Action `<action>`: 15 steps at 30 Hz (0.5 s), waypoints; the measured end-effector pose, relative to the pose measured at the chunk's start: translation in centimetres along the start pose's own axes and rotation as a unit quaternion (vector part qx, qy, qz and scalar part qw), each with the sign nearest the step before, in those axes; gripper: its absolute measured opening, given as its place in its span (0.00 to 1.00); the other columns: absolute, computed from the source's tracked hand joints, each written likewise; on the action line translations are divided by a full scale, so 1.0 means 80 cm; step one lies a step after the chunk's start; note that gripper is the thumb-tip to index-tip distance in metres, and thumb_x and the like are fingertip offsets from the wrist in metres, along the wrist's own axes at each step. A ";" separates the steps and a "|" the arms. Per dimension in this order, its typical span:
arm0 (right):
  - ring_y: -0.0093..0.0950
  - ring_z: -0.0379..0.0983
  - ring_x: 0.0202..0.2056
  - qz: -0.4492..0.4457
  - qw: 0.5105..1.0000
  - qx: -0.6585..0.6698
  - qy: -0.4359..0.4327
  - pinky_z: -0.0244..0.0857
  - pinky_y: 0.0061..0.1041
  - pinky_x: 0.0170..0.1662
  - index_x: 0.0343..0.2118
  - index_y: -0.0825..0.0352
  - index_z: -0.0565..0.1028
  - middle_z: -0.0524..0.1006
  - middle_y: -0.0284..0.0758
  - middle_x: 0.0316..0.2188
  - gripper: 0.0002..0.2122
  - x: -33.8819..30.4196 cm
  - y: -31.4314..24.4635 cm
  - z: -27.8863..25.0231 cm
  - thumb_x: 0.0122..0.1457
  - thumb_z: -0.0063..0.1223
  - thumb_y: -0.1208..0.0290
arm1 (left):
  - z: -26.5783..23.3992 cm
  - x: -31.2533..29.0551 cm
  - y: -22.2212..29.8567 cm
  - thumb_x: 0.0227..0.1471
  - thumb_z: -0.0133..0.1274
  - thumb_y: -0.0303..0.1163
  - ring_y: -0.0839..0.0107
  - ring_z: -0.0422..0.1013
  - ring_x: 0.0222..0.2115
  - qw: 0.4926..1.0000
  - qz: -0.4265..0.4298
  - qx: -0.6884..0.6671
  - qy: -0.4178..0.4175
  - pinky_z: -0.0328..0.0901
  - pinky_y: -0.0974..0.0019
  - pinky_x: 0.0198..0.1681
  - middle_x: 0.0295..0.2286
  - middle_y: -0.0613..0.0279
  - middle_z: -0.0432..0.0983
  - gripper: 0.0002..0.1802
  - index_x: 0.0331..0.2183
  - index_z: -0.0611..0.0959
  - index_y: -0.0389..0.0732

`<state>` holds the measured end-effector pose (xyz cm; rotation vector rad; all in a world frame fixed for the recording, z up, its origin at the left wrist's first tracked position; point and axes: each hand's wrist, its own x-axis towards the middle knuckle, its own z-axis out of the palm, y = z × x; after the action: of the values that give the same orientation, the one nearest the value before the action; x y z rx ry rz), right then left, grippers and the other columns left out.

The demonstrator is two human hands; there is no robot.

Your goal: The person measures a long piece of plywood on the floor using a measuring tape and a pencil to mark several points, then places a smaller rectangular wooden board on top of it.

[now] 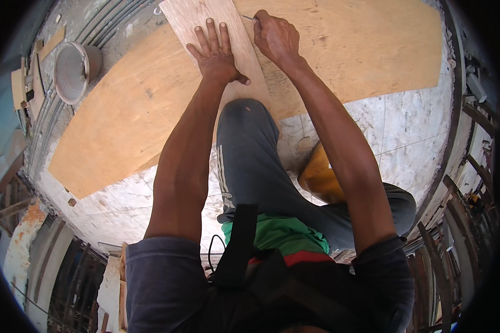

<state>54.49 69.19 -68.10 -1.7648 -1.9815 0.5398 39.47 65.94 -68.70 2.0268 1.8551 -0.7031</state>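
My left hand (215,58) lies flat with fingers spread, pressing on a pale narrow wooden board (228,22). This board rests across a large tan plywood sheet (133,111), and my knee stands at its near end. By the board's right edge, my right hand (278,38) is closed in a fist over the plywood. From that fist a thin, dark, pointed tool (248,18) sticks out to the left, its tip close to the board's edge. The fingers hide the rest of the tool, so its exact kind cannot be made out.
A whitish bucket (75,72) stands at the far left beside several dark pipes or rods (108,22). Beneath the plywood is a white, stained surface (394,130). An orange-yellow object (319,177) sits by my bent leg. Wood scraps (455,233) are piled along the right.
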 end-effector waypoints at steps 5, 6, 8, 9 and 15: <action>0.48 0.78 0.28 -0.012 0.999 -0.024 0.037 0.71 0.46 0.31 0.35 0.70 0.76 0.78 0.50 0.23 0.11 0.065 -0.016 0.023 0.59 0.42 0.70 | 0.000 -0.001 -0.001 0.14 0.73 0.68 0.35 0.15 0.66 1.000 0.009 -0.021 0.010 0.31 0.22 0.60 0.67 0.40 0.17 0.93 0.67 0.32 0.38; 0.49 0.77 0.27 -0.028 0.999 -0.017 0.044 0.70 0.47 0.30 0.34 0.70 0.74 0.78 0.50 0.22 0.10 0.070 -0.016 0.027 0.61 0.40 0.71 | 0.000 -0.001 -0.001 0.13 0.73 0.68 0.35 0.15 0.66 1.000 0.003 -0.015 0.003 0.31 0.22 0.61 0.67 0.40 0.17 0.93 0.67 0.32 0.38; 0.49 0.77 0.27 -0.043 0.998 -0.003 0.052 0.69 0.47 0.30 0.34 0.69 0.74 0.78 0.50 0.22 0.10 0.075 -0.013 0.034 0.60 0.40 0.71 | 0.000 -0.001 -0.002 0.13 0.73 0.68 0.35 0.15 0.66 1.000 0.008 -0.029 0.009 0.31 0.22 0.61 0.67 0.41 0.17 0.93 0.67 0.33 0.39; 0.50 0.77 0.27 -0.058 0.996 0.010 0.062 0.69 0.48 0.30 0.33 0.69 0.73 0.78 0.50 0.22 0.09 0.076 -0.011 0.036 0.60 0.40 0.71 | -0.001 -0.001 -0.002 0.13 0.73 0.68 0.36 0.16 0.66 1.000 0.001 -0.020 0.004 0.31 0.22 0.61 0.67 0.41 0.17 0.93 0.67 0.33 0.39; 0.50 0.76 0.28 -0.081 0.996 0.024 0.041 0.68 0.49 0.31 0.36 0.68 0.72 0.78 0.50 0.23 0.09 0.087 -0.009 0.039 0.60 0.40 0.72 | -0.005 -0.003 -0.002 0.17 0.75 0.63 0.38 0.16 0.66 0.999 -0.004 -0.034 -0.003 0.29 0.23 0.62 0.67 0.44 0.17 0.90 0.68 0.33 0.42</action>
<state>51.49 76.03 -69.89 -1.5558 -2.0152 0.4489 39.39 65.96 -68.21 1.9744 1.8586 -0.6372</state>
